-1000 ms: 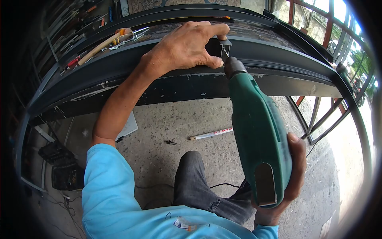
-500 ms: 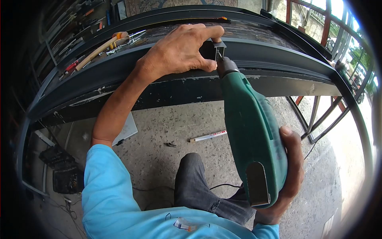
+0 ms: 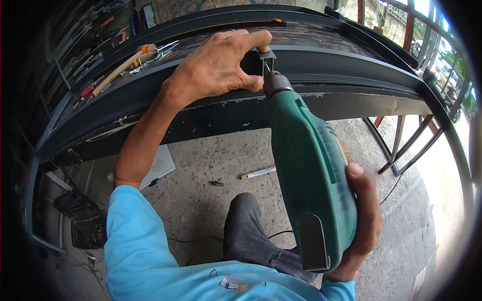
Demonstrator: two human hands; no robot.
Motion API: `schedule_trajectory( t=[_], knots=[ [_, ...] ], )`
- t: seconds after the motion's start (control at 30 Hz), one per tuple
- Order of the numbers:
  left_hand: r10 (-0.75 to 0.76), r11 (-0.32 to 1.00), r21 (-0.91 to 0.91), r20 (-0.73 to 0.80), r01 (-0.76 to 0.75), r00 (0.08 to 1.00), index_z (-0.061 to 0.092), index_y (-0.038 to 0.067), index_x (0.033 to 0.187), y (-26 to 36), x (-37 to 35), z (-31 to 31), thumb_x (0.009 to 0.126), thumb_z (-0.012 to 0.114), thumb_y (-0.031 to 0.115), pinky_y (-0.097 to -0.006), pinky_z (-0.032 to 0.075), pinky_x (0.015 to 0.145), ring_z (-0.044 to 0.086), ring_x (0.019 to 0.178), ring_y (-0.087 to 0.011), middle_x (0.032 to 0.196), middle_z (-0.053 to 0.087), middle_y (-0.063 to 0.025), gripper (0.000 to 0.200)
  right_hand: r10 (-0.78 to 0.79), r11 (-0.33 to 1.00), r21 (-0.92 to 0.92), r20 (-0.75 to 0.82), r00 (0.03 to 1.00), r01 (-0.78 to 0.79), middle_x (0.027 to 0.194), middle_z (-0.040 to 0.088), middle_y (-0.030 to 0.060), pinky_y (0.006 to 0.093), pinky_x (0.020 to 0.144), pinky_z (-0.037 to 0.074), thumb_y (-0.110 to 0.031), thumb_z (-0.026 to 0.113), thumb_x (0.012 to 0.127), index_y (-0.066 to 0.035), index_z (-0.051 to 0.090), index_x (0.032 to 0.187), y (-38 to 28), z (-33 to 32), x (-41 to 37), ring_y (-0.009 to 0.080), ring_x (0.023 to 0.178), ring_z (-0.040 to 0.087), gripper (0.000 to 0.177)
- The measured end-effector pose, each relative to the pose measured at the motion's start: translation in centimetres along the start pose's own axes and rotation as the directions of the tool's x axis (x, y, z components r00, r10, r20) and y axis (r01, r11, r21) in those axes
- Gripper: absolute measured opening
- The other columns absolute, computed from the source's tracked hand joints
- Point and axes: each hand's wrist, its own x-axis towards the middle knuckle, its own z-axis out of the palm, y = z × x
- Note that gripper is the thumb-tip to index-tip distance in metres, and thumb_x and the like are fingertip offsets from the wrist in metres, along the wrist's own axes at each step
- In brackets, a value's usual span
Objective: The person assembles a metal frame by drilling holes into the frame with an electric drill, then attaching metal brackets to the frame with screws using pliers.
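Observation:
My left hand (image 3: 216, 65) reaches over the front bar of a black metal frame (image 3: 341, 67). Its thumb and index finger pinch a small dark metal channel piece (image 3: 269, 55) with an open end facing me. My right hand (image 3: 369, 215) wraps round the handle of a green power drill (image 3: 311, 165), which points away from me. The drill's dark chuck (image 3: 276, 83) is close to my left thumb, and its thin bit (image 3: 267, 67) reaches into the channel's open end. Much of the right hand is hidden beneath the drill body.
A wooden-handled mallet (image 3: 118, 70) lies among tools on the bench, with a red-handled tool (image 3: 88, 90) beside it. Below on the concrete floor are a white marker (image 3: 258, 172), a small black tool (image 3: 217, 183), a white board (image 3: 159, 165) and a black toolbox (image 3: 88, 228).
Both hands, the channel piece and the drill have shifted slightly left in view, and the drill's rear sits a little lower. Both grips stay the same.

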Motion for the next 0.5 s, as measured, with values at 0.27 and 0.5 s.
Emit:
schedule_trajectory(
  t=[0.27, 0.5],
  knots=[
    [-0.028, 1.000, 0.008, 0.018, 0.028, 0.999, 0.057, 0.009, 0.108, 0.04, -0.02, 0.06, 0.056, 0.086, 0.046, -0.0457, 0.046, 0.100, 0.062, 0.107, -0.0307, 0.107, 0.065, -0.0099, 0.070, 0.025, 0.995, 0.096, -0.015, 1.000, -0.023, 0.112, 0.063, 0.0176, 0.0360, 0.088, 0.053, -0.019, 0.076, 0.079, -0.009, 0.050, 0.134, 0.16, 0.44, -0.03, 0.0262, 0.100, 0.066, 0.062],
    [-0.024, 1.000, 0.004, -0.002, 0.024, 1.000, 0.056, 0.010, 0.107, -0.25, -0.13, 0.37, 0.056, 0.085, 0.045, -0.0459, 0.047, 0.099, 0.062, 0.106, -0.0308, 0.105, 0.065, -0.0091, 0.069, 0.042, 0.985, 0.170, -0.034, 0.999, -0.036, 0.113, 0.062, 0.0174, 0.0360, 0.089, 0.053, -0.018, 0.075, 0.079, -0.009, 0.050, 0.133, 0.15, 0.58, -0.17, 0.0258, 0.101, 0.065, 0.060]
  ],
)
